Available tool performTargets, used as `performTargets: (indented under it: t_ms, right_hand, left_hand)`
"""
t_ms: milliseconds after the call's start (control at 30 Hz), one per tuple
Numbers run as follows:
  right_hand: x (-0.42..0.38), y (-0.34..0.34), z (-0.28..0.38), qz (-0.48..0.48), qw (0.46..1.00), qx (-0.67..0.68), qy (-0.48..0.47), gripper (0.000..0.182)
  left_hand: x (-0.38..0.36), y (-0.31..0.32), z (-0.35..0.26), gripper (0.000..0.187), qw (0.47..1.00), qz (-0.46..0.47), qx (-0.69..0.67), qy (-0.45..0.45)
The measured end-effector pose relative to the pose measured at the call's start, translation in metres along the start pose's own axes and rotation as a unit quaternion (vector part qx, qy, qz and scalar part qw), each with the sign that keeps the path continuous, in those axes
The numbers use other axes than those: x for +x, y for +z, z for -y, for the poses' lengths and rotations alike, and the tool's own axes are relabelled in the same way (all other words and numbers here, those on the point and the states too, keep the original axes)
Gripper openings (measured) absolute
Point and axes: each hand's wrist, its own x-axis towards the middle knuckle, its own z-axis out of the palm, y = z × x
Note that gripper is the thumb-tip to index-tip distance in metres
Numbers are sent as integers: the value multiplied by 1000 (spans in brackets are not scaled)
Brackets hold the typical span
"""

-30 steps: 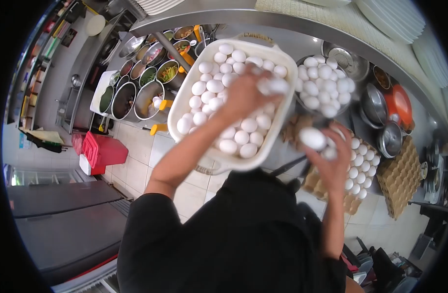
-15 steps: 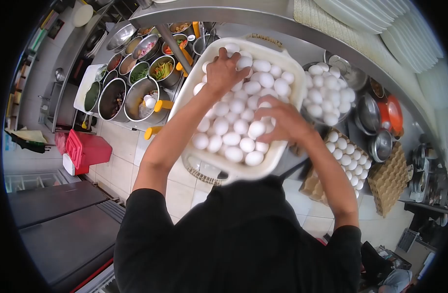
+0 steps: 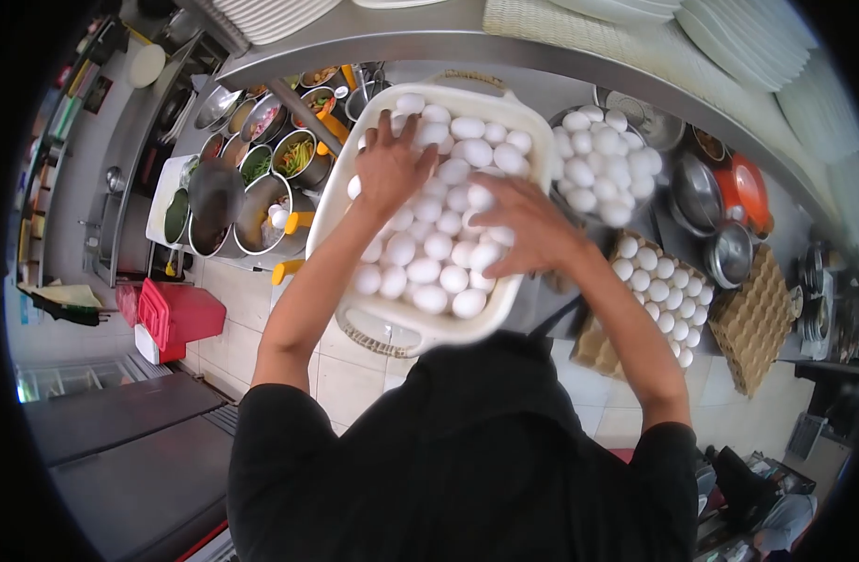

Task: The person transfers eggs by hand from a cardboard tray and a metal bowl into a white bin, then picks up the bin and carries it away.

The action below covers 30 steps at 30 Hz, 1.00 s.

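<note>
A cream plastic basin [image 3: 328,220] full of white eggs [image 3: 429,298] stands in front of me. My left hand [image 3: 392,169] rests on the eggs near the basin's left side, its fingers spread apart. On the right side, my right hand [image 3: 530,225] touches the eggs with curved, parted fingers, slightly blurred. Some eggs show around its fingertips; I see none lifted out of the pile. The palms of both hands are hidden from view.
Right of the basin are a metal bowl of eggs [image 3: 605,167], an egg tray with eggs [image 3: 668,298] and a cardboard egg tray [image 3: 752,318]. Pots of cut vegetables [image 3: 296,157] stand at left. A metal shelf [image 3: 401,49] with plates crosses above. A red cooler [image 3: 188,318] sits on the floor.
The view has shifted, so the basin appears further left. My left hand has moved slightly toward me over the eggs, and my right hand's fingers reach further across them.
</note>
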Motion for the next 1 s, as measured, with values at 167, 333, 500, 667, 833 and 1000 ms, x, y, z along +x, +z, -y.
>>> performTargets:
  t_ms: [167,333,500,667,833,1000]
  right_hand:
    - [-33,-18,17,-165,986,-15,26,63]
    - [-146,-19,13,-325,922,1,211,49]
    - [-323,-9,-8,-327,811,-154,460,46]
    - [-417,-5,-10,-233,784,-182,545,49]
    - [-428,-7,-13,-243,815,-133,509,40]
    - [-443,-17,-23,-198,861,-92,460,38]
  left_hand:
    - [-24,-37,-22,57,998,7,-35,-48]
    - [-46,-110,-91,47,983,26,-177,-39]
    - [-77,-124,-172,28,855,227,-459,-77]
    - [-113,-60,-276,44,870,410,-275,-3]
    - [-130,-11,-326,60,871,448,-198,-9]
    - [-148,-2,-330,55,912,364,-186,34]
